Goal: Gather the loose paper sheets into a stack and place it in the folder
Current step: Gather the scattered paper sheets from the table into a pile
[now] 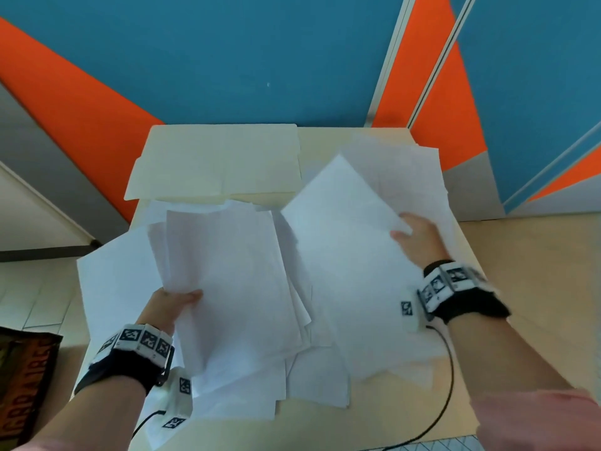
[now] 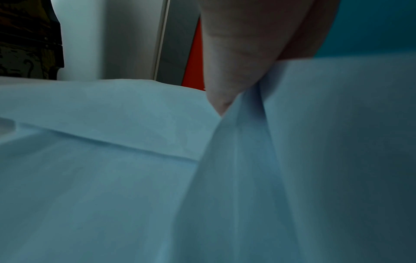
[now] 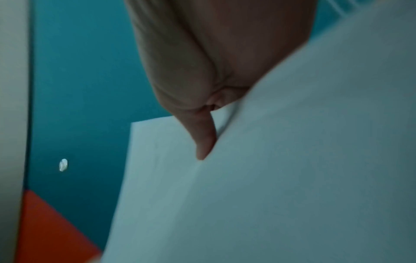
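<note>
White loose paper sheets (image 1: 325, 379) cover the pale wooden counter (image 1: 468, 242), spread just in front of the cream manila folder (image 1: 214, 161) lying open and flat at its far left. Left of the folder's near edge, the left hand (image 1: 174, 304) pinches a raised bundle of white sheets (image 1: 227, 281). To the folder's right, the right hand (image 1: 419, 236) grips a lifted single white sheet (image 1: 344, 229).

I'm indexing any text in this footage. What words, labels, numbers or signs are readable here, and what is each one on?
Dark object at the lower left, beside the table: orange capital letters running sideways, too cut off and blurred to read surely.
Wrist bands: black-and-white square code markers, no words.
Paper sheets: only faint marks, too blurred to read.
Folder: no text seen.
</note>
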Demonstrator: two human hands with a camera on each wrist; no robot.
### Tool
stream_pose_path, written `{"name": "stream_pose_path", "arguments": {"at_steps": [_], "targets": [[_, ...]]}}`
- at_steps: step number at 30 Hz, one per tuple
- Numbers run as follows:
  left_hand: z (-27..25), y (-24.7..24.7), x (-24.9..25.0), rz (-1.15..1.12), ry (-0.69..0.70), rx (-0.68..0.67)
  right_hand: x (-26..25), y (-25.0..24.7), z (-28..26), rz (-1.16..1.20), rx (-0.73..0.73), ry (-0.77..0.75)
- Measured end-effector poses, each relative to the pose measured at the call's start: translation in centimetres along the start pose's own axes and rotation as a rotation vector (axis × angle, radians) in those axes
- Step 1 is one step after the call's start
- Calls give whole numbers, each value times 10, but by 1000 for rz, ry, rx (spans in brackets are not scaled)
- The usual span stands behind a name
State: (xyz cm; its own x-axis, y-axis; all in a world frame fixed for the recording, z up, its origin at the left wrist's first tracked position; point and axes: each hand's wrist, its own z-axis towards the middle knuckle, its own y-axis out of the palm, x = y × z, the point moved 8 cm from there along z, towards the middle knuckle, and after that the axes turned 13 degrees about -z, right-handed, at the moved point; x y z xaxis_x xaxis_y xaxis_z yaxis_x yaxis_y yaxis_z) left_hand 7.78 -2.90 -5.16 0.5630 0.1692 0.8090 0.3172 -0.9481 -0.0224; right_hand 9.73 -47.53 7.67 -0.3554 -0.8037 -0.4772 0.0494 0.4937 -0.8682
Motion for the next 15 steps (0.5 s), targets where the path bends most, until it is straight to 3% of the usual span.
{"name": "stream_pose_path", "arguments": {"at_steps": [3,6,11,15], "targets": [[-2,9,5,-16,16,-10,-24,-67,4,85,102,-122],[-6,27,9,-8,12,-62,-36,-85,5,347,72,-157],[-22,70,22,-95,-11,-254,-49,-3,1,576,-126,-13],[-39,95,33,-89,-11,-369,-46,76,-12,560,-335,99]]}}
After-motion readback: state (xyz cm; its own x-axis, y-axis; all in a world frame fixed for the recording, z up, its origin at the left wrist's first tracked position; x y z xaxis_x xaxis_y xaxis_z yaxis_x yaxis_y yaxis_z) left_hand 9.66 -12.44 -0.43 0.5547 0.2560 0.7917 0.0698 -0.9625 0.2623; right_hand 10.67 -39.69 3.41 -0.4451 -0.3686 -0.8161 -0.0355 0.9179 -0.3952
